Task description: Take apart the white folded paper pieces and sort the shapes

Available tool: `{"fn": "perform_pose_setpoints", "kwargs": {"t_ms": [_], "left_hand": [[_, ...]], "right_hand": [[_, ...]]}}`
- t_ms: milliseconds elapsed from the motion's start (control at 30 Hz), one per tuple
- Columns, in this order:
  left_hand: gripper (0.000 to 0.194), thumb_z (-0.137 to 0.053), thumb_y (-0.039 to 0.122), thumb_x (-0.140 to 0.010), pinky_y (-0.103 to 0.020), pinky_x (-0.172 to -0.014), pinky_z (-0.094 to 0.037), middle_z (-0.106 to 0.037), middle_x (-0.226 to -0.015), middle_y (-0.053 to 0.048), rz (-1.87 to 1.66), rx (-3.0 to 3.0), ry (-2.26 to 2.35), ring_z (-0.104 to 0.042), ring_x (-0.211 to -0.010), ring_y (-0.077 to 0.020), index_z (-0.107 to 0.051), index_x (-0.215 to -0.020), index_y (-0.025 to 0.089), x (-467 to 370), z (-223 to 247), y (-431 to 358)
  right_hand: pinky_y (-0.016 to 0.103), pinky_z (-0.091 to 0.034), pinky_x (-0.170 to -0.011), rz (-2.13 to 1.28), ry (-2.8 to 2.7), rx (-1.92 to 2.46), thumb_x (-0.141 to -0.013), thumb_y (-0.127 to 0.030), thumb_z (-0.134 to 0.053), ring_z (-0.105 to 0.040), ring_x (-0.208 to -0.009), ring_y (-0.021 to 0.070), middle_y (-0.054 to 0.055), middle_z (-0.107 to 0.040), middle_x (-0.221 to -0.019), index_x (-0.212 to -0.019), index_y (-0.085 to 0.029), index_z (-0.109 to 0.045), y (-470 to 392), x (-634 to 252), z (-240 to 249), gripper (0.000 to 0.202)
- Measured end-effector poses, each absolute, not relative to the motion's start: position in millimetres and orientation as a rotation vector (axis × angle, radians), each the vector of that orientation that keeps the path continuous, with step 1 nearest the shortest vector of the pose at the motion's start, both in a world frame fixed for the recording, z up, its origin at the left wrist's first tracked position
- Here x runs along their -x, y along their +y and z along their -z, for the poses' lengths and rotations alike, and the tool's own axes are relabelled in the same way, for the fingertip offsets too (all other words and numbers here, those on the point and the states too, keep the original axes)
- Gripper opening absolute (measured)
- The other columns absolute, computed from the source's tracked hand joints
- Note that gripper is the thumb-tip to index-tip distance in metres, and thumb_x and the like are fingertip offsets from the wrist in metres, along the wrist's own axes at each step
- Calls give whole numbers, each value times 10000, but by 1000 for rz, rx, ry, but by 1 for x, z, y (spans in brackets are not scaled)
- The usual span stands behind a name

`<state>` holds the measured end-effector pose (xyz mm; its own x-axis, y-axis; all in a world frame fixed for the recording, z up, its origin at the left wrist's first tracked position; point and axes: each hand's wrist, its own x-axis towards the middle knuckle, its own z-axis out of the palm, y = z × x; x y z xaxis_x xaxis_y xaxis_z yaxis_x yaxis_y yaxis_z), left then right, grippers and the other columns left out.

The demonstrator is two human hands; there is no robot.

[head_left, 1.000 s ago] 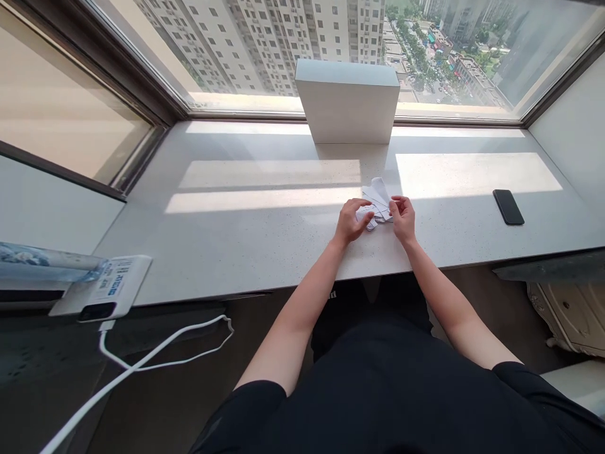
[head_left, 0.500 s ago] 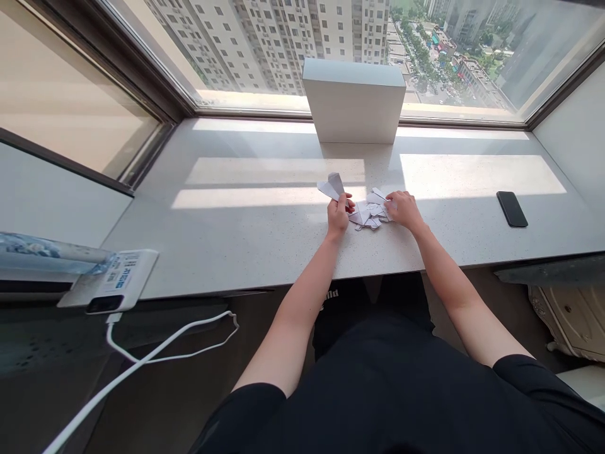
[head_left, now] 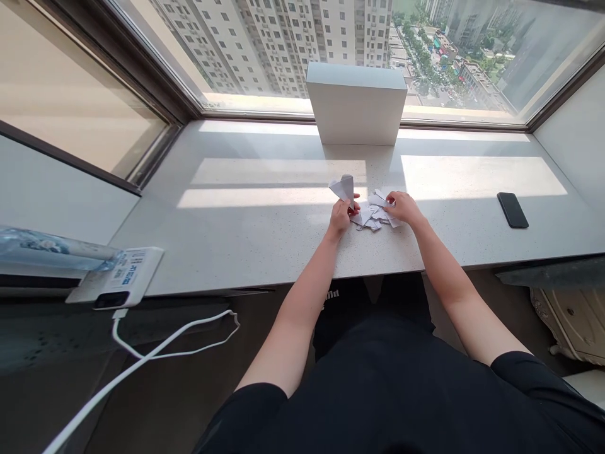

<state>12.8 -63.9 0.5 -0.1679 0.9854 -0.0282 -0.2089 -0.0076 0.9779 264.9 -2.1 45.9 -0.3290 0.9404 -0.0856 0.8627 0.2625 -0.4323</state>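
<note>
My left hand [head_left: 339,217] is closed on a few white paper pieces [head_left: 344,185], which fan upward from its fingers. Just right of it, a loose heap of torn white paper scraps [head_left: 367,213] lies on the sill. At the heap's right side is my right hand [head_left: 403,207], fingertips pinched on a paper scrap [head_left: 394,221]; part of that scrap is hidden under the fingers.
A white box [head_left: 358,107] stands upright against the window behind the paper. To the right lies a black phone [head_left: 512,210]. On the left, a white power bank [head_left: 135,274] with a white cable [head_left: 161,343] sits by the sill's edge, beside a plastic-wrapped roll [head_left: 57,246].
My left hand has shifted slightly right, and its paper pieces now stand more upright. The right hand's fingers have moved a little, showing more paper beneath them. The view has shifted slightly.
</note>
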Motion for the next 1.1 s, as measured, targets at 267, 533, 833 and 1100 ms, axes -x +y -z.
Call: {"fn": "perform_pose_setpoints", "kwargs": {"t_ms": [267,533,833,1100], "left_hand": [[83,-621,238,-1256,-336,-900,-661,-965,-1102,-101,-1427,-907,1229,-872,-907,-210,-703,-1249,235,-18,1,-60],[62,-712,269,-1246,-342,-869,-694,-980,-1145,-133,-1426,-889,1218,-912,-871,-217,-725,-1212,219,-18,7,-54],[234,-750,359,-1250,-385,-875,-750,-832,-924,-67,-1468,-889,1134,-820,-810,-221,-787,-1063,223,-20,9,-54],[311,-794,396,-1242,-351,-817,-717,-828,-954,-85,-1491,-921,1113,-792,-824,-215,-759,-984,225,-21,12,-57]], "right_hand": [[462,-647,-968,-636,-2095,1715,-1201,-149,-637,-867,-1146,353,215,-936,-1361,-1309,-162,-879,0,-262,-50,265],[432,-690,-997,-1131,-1541,1250,-1093,-441,-838,-852,-1066,264,97,-925,-1227,-1130,-254,-819,1,-227,-37,191],[423,-707,-878,-1286,-1492,1213,-987,-367,-884,-784,-919,239,27,-834,-998,-1008,-289,-680,-16,-175,-32,219],[436,-655,-921,-1032,-1772,1291,-1061,-298,-818,-772,-962,256,28,-807,-1003,-1014,-309,-587,-18,-177,-36,236]]}}
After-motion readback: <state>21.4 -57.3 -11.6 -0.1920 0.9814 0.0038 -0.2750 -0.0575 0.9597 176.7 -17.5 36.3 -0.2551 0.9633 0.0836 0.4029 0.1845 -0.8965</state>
